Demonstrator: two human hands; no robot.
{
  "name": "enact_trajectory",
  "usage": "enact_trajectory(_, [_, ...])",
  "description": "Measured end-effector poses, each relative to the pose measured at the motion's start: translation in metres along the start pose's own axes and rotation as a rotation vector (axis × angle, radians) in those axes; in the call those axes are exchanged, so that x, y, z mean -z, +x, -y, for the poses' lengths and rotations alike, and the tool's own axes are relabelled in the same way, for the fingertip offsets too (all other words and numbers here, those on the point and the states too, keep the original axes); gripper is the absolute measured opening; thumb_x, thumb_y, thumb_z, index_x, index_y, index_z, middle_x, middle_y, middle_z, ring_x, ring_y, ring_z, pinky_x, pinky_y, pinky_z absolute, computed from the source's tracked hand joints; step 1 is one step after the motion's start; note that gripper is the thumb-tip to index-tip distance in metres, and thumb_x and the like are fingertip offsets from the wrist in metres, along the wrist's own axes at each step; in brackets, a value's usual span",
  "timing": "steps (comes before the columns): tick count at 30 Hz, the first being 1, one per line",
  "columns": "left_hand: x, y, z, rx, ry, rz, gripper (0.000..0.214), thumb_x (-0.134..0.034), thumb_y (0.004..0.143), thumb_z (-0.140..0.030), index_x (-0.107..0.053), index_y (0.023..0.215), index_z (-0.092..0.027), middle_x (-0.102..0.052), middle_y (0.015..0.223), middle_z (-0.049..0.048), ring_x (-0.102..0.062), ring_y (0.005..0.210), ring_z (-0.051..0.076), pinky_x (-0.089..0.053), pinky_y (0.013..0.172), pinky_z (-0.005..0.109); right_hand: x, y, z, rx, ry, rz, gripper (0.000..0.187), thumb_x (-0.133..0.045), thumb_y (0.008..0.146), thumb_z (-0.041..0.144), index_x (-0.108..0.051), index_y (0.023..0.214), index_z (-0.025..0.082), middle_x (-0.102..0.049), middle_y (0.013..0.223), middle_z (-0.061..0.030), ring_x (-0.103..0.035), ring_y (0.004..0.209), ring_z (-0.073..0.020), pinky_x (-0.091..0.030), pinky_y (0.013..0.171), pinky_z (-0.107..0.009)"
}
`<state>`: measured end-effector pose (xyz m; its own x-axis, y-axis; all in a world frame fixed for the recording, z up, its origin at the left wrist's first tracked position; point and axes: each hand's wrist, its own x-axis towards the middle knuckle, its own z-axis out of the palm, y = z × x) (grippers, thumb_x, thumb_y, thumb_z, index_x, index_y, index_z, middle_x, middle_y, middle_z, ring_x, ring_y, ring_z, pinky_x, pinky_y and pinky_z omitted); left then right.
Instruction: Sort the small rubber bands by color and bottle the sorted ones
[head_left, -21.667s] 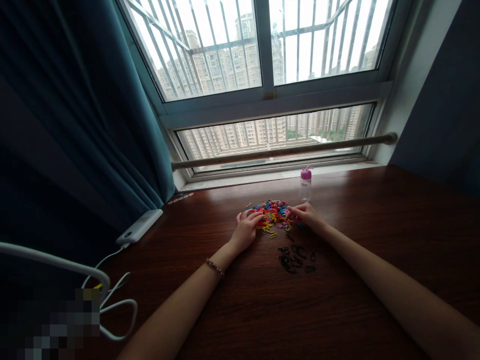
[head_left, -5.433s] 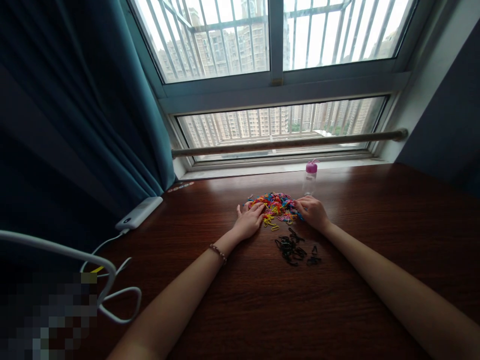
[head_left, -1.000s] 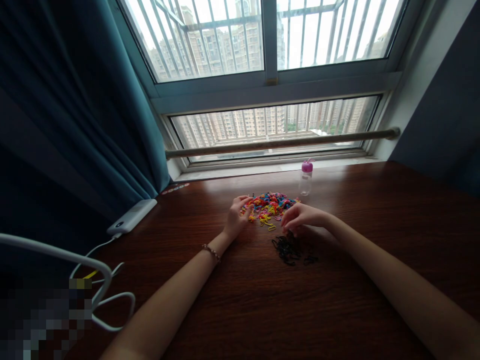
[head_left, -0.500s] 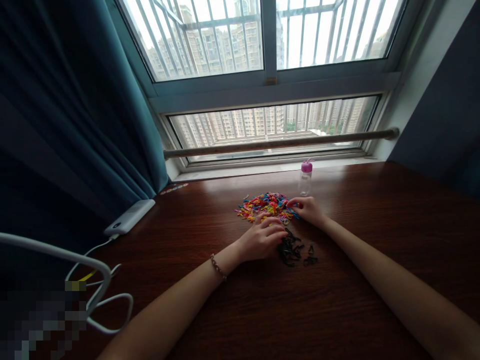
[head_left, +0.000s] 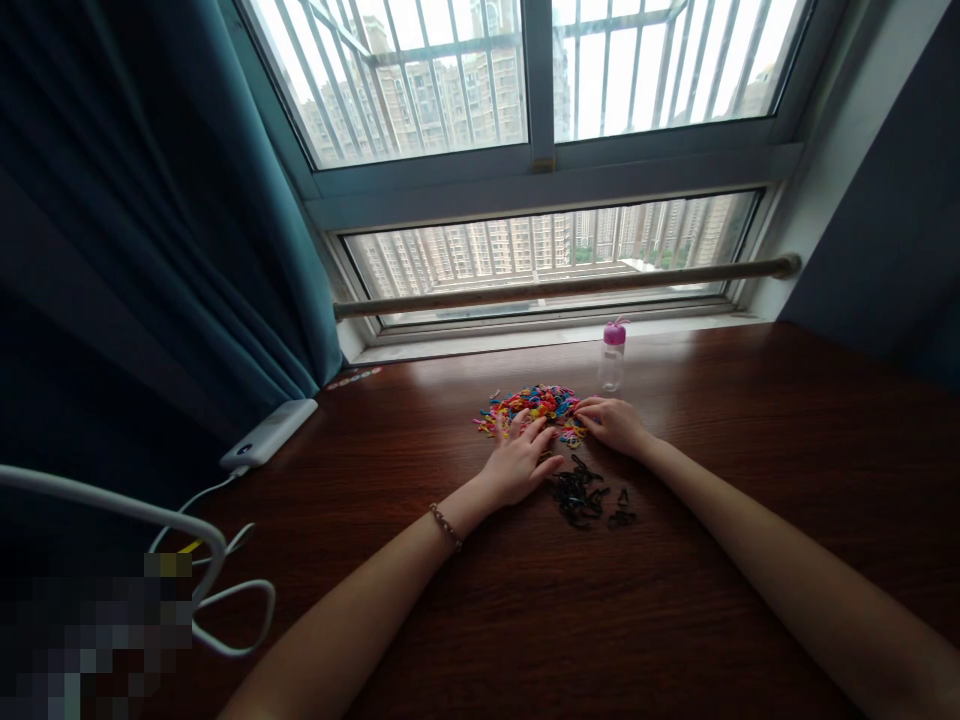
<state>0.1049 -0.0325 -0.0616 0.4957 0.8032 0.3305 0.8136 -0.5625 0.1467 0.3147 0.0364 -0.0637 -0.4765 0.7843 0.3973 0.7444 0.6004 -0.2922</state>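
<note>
A heap of small multicoloured bands, which look like hair ties (head_left: 546,400), lies on the dark wooden table. Over its near left edge my left hand (head_left: 519,465) rests with fingers spread, a beaded bracelet on the wrist. My right hand (head_left: 613,424) is at the heap's right edge, its fingers drawn together at the bands; what lies between the fingertips is too small to make out. Closer to me than the heap is a pile of black bands (head_left: 579,495), with a few more black ones (head_left: 622,512) just to its right.
Behind my right hand stands a clear bottle with a pink cap (head_left: 613,358). A white power bank (head_left: 270,433) with a cable lies at the left by the blue curtain (head_left: 285,300). A rail (head_left: 570,287) crosses the window beyond the wooden table (head_left: 525,620).
My left hand has moved from beside the black pile up and left onto the coloured heap, its fingers spreading. My right hand stays at the heap's right edge, fingers shifted slightly.
</note>
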Motion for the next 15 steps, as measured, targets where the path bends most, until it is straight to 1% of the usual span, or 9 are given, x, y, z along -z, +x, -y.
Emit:
enact_trajectory(5, [-0.0039, 0.0002, 0.0016, 0.049, 0.033, -0.055, 0.046, -0.033, 0.083, -0.053, -0.049, 0.115, -0.023, -0.045, 0.127, 0.0081, -0.024, 0.124, 0.029, -0.002, 0.102, 0.058, 0.0008, -0.001, 0.0003, 0.02, -0.017, -0.021, 0.025, -0.044, 0.084, 0.03, -0.067, 0.092, 0.026, -0.065, 0.102, 0.001, -0.061, 0.089, -0.017, -0.045, 0.076, -0.026])
enact_trajectory(9, [-0.0041, 0.0002, 0.001, 0.067, 0.051, -0.066, 0.047, -0.033, 0.083, -0.053, -0.05, 0.114, -0.022, -0.048, 0.123, 0.0093, -0.028, 0.121, 0.029, -0.003, 0.101, 0.059, 0.0014, -0.0006, 0.0009, 0.037, -0.019, 0.002, 0.023, -0.046, 0.082, 0.03, -0.067, 0.091, 0.028, -0.065, 0.102, 0.0029, -0.061, 0.091, -0.017, -0.045, 0.076, -0.026])
enact_trajectory(12, [-0.0042, 0.0002, 0.0007, 0.078, 0.059, -0.068, 0.047, -0.034, 0.082, -0.054, -0.051, 0.112, -0.022, -0.048, 0.12, 0.0095, -0.029, 0.119, 0.03, -0.005, 0.1, 0.06, 0.0011, -0.0001, 0.0009, 0.034, -0.039, 0.016, 0.024, -0.045, 0.083, 0.03, -0.067, 0.091, 0.028, -0.065, 0.102, 0.0023, -0.061, 0.09, -0.017, -0.045, 0.074, -0.025])
enact_trajectory(15, [-0.0054, 0.0003, 0.0016, 0.113, 0.071, -0.1, 0.048, -0.034, 0.082, -0.053, -0.051, 0.112, -0.02, -0.049, 0.117, 0.0104, -0.029, 0.118, 0.031, -0.006, 0.099, 0.06, 0.0006, -0.0003, 0.0012, 0.037, -0.061, 0.033, 0.025, -0.043, 0.084, 0.03, -0.067, 0.092, 0.027, -0.065, 0.104, 0.0011, -0.061, 0.089, -0.0166, -0.044, 0.072, -0.024])
